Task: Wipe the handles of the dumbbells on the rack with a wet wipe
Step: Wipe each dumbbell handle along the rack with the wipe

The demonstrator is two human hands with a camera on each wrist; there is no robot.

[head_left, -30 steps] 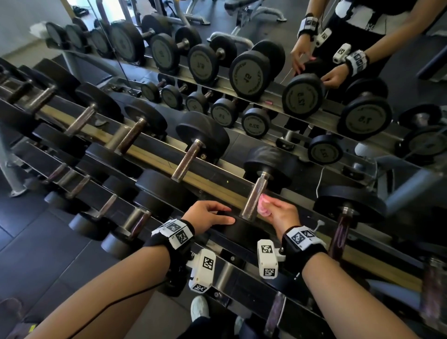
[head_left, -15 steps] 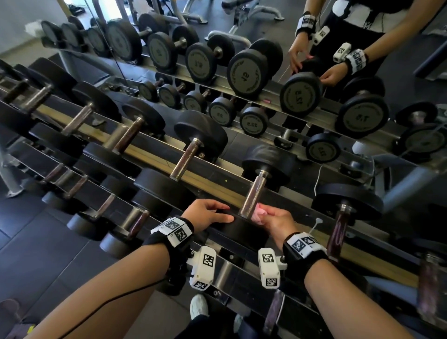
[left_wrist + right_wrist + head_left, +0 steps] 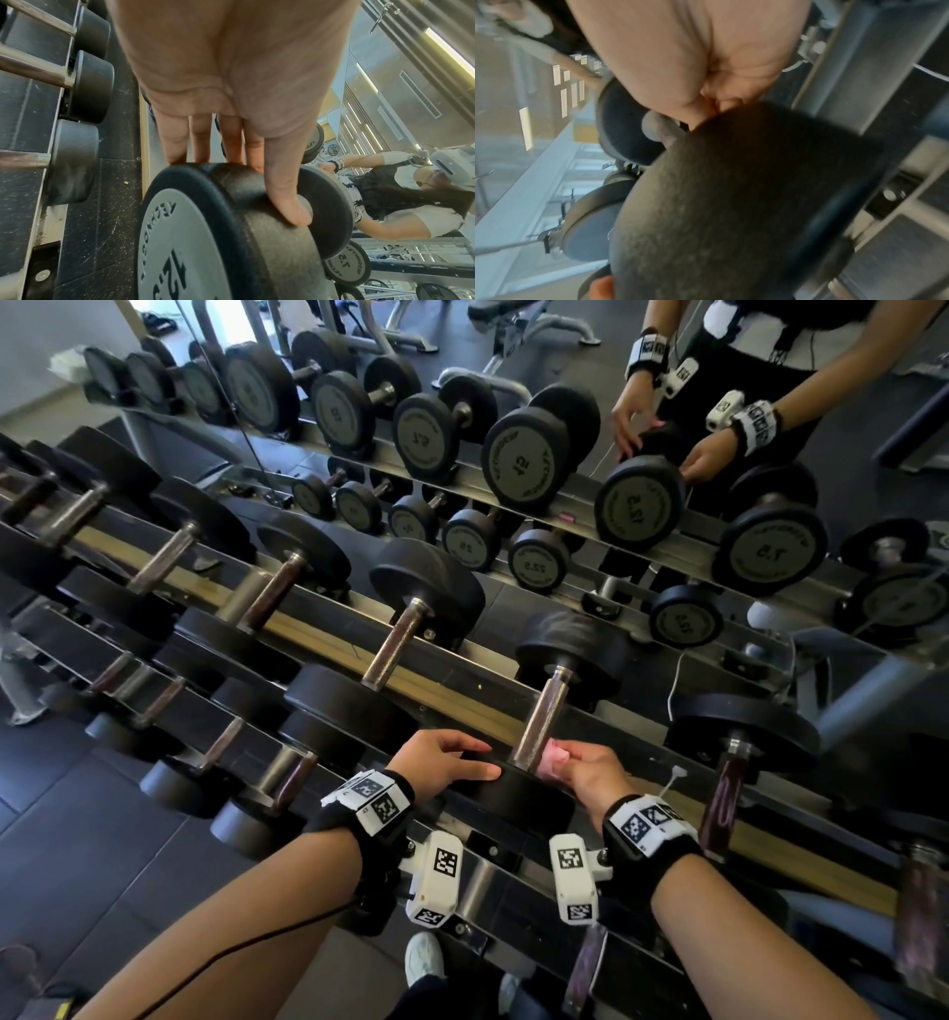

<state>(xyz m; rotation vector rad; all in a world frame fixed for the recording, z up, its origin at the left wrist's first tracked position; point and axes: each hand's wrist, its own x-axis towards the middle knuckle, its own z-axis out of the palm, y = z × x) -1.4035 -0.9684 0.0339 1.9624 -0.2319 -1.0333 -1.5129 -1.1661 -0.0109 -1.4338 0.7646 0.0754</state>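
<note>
A black dumbbell with a steel handle [image 3: 543, 711] lies on the rack's upper tier, its near head [image 3: 518, 796] towards me. My left hand [image 3: 454, 760] rests on that near head [image 3: 231, 233]; the left wrist view shows the left hand [image 3: 231, 142] with straight fingers over the rim and the thumb lying along it. My right hand [image 3: 577, 767] pinches a folded pink wet wipe [image 3: 552, 757] against the handle's lower end, just above the near head. In the blurred right wrist view the right hand [image 3: 706, 71] curls behind the near head [image 3: 731, 203]; the wipe is hidden there.
More dumbbells lie side by side on the rack rail [image 3: 426, 685]: one to the left [image 3: 393, 644], one to the right [image 3: 729, 778]. A lower tier [image 3: 231, 742] holds smaller ones. A mirror behind the rack reflects the person [image 3: 683, 428]. My shoe [image 3: 423, 963] is below.
My right hand has slid the pink wipe down the handle from near its middle to the end by the near head. The left hand has stayed on the head.
</note>
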